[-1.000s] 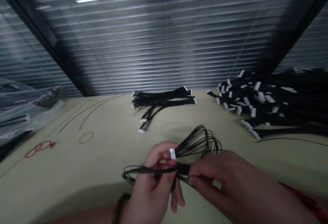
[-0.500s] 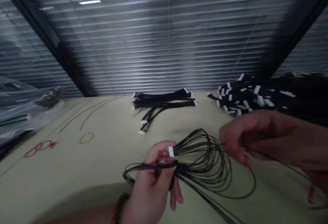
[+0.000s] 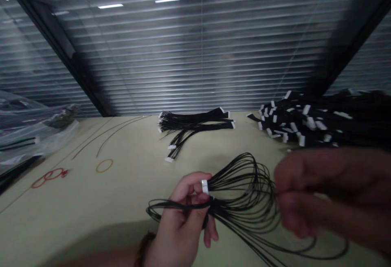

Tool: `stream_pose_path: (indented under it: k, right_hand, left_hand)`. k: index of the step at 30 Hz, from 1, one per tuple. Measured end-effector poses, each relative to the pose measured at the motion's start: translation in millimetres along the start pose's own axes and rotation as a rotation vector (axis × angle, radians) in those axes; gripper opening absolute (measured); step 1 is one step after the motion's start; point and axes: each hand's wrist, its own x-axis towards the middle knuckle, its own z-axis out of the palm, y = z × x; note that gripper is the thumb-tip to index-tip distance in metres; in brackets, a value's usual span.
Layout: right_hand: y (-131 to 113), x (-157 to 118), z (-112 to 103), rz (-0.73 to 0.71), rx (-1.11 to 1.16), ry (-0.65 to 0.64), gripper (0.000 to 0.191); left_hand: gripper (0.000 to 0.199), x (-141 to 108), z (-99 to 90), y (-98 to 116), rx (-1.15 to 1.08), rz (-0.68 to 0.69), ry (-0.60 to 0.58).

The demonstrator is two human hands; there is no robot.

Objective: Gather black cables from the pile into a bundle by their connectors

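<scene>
As we grip a white connector [image 3: 205,186] and its black wire bundle [image 3: 241,201] in our left hand [image 3: 183,214], our blurred right hand [image 3: 297,193] seems narrowly pinched on the far strands; a firm, even hold keeps loops from snarling. Beyond, on a pale green tabletop [image 3: 128,201], lie a tidy wire harness bunch [image 3: 195,122] and a larger connector-tipped heap [image 3: 308,120].
</scene>
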Motion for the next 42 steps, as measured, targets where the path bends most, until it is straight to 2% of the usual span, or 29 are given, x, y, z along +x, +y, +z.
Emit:
stream_pose_path:
  k: [1,2,4,6,8,21,28,33,42]
  right_hand:
    - [-5.1,-3.1,10.7,-0.141,-0.183,0.006,0.018]
    - [-8.7,-5.3,20.5,-0.27,-0.337,0.083,0.017]
    - [-10.5,-7.0,35.3,-0.458,-0.535,0.18,0.02]
    - [-7.5,-6.8,42.4,-0.535,-0.608,0.205,0.02]
    - [-3.8,-5.9,43.4,-0.561,-0.63,0.171,0.018]
    - [-1.9,-8.3,43.2,-0.622,-0.723,0.11,0.022]
    - [-5.8,-3.8,43.4,-0.631,-0.689,0.136,0.023]
    - [-8.2,-2.1,42.4,-0.606,-0.645,0.108,0.02]
    - [-14.0,5.5,49.0,-0.544,-0.707,0.224,0.027]
  left_hand:
    - [0.016,-1.0,0.3,0.5,-0.014,0.02,-0.016]
    - [0.016,-2.1,0.8,1.0,-0.029,0.036,-0.035]
    - [0.015,-4.4,1.9,2.0,-0.052,0.058,-0.082]
    - [0.015,-6.3,3.0,3.0,-0.062,0.067,-0.11]
    - [0.016,-7.8,3.9,4.2,-0.064,0.062,-0.118]
    - [0.016,-8.0,3.6,4.9,-0.067,0.073,-0.119]
    - [0.014,-7.9,3.5,5.3,-0.046,0.06,-0.11]
    - [0.014,-8.6,3.0,5.6,-0.037,0.044,-0.109]
    - [0.017,-8.6,3.2,5.8,-0.006,0.062,-0.154]
